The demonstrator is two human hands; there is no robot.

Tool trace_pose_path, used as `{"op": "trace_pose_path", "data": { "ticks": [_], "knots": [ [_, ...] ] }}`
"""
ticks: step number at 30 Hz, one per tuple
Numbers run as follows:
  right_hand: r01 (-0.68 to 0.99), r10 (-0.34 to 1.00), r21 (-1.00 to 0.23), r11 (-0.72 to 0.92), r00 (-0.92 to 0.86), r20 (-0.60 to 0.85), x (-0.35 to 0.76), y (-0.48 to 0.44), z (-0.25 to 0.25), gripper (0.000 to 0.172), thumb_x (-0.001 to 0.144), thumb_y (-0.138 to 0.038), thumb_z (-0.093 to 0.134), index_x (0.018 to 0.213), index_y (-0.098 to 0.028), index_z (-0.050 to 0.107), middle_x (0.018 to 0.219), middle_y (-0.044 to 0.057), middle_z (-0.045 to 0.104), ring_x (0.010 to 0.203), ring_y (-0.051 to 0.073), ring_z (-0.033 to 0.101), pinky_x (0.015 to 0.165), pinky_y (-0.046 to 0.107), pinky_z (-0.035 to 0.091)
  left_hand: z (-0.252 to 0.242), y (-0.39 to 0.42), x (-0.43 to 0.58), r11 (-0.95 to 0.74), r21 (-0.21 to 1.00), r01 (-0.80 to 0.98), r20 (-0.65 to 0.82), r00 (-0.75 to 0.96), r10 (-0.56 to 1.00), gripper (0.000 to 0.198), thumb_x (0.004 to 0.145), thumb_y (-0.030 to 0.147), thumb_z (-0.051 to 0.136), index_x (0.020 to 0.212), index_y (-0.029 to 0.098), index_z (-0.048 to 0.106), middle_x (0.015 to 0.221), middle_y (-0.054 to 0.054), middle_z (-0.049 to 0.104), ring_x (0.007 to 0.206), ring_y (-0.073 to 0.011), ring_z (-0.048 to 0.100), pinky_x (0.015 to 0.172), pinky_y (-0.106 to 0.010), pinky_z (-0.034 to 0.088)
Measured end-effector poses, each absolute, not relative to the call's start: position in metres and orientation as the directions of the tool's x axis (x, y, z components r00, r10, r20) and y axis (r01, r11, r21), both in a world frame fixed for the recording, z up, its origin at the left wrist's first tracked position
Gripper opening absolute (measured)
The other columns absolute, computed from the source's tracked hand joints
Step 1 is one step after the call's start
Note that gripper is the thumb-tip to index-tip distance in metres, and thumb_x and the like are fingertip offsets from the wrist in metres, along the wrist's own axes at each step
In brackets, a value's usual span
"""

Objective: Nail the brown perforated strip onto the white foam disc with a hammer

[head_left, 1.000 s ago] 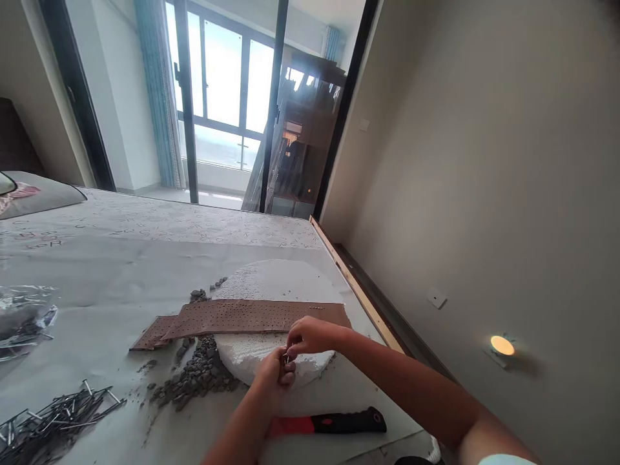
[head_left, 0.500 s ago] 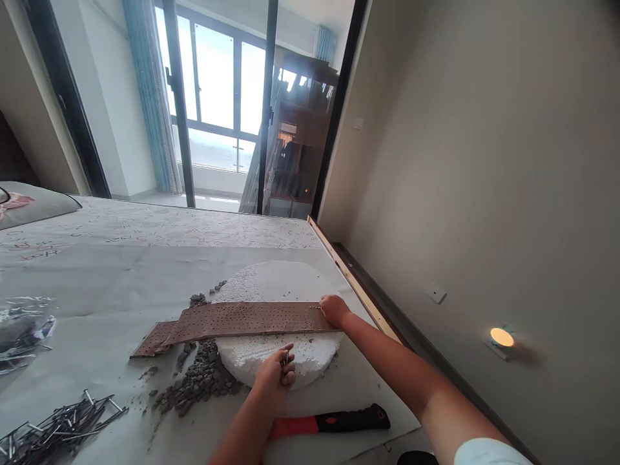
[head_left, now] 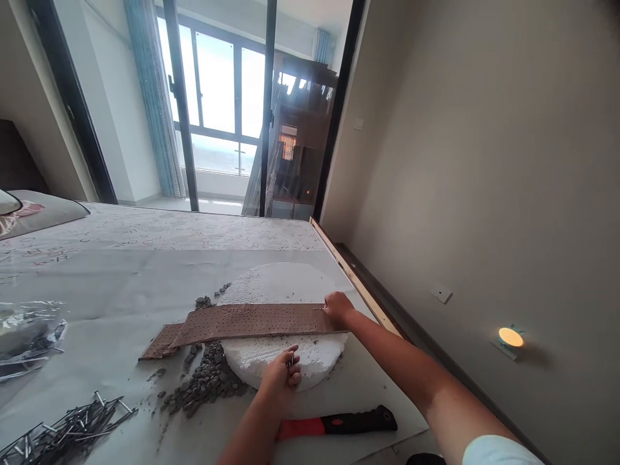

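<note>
A long brown board [head_left: 256, 321] dotted with small holes lies across a round white foam block [head_left: 290, 281]. My right hand [head_left: 338, 311] is closed at the board's right end, and the thin shiny tip of what looks like a nail [head_left: 318, 309] pokes out of its fingers. In front of the block's near edge, my left hand [head_left: 282, 371] is curled around a few metal nails [head_left: 291, 361], mostly hidden by the fingers. Below it lies a hammer with a red and black handle [head_left: 358, 422]; my left forearm hides its head end.
A heap of loose nails [head_left: 68, 426] lies at lower left, near a clear plastic bag [head_left: 29, 336]. Grey crumbled bits [head_left: 208, 381] are strewn left of the foam. A wooden edge strip [head_left: 358, 278] runs along the right side, beside the wall.
The whole view has shifted slightly, so everything appears a little further right and lower. Both hands keep the same grip and place against the board.
</note>
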State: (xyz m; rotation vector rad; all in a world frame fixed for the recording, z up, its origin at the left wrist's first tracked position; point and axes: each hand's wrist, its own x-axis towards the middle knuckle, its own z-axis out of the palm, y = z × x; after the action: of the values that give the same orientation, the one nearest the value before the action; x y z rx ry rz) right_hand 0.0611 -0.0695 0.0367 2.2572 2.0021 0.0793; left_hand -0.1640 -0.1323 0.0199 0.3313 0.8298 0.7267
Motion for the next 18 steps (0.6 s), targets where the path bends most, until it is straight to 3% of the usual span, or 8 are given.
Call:
{"op": "trace_pose_path", "data": {
  "ticks": [10,15,18],
  "knots": [
    [0.978,0.978,-0.051,-0.204,0.202,-0.044,0.060,-0.071,0.038,0.023,0.082,-0.018,0.050,0.095,-0.009,0.066,0.106,0.020,0.064,0.100,0.026,0.059,0.079,0.029,0.040,0.021,-0.132,-0.162,0.724,0.512,-0.462,-0.576,0.441,0.688,0.016,0.081,0.005,0.038,0.092,0.015,0.044,0.055,0.006,0.039,0.034,-0.0013,0.027,0.033,-0.012,0.015],
    [0.929,0.955,-0.223,-0.295,0.294,-0.037,0.064,-0.069,0.052,0.032,0.088,-0.015,0.035,0.111,-0.005,0.055,0.108,0.022,0.062,0.096,0.025,0.060,0.073,0.030,0.043,0.024,-0.133,-0.162,0.721,0.491,-0.489,-0.601,0.410,0.686,0.012,0.083,0.006,0.038,0.082,0.017,0.041,0.054,0.006,0.040,0.033,-0.0012,0.028,0.032,-0.011,0.014],
    [0.899,0.966,-0.355,-0.256,0.244,-0.079,0.064,-0.071,0.068,0.038,0.091,-0.014,0.024,0.114,-0.005,0.052,0.109,0.019,0.063,0.094,0.019,0.062,0.070,0.025,0.045,0.025,-0.133,-0.162,0.716,0.464,-0.521,-0.604,0.406,0.686,0.014,0.084,0.006,0.039,0.075,0.018,0.038,0.053,0.005,0.041,0.033,-0.0007,0.029,0.031,-0.011,0.017]
  ]
}}
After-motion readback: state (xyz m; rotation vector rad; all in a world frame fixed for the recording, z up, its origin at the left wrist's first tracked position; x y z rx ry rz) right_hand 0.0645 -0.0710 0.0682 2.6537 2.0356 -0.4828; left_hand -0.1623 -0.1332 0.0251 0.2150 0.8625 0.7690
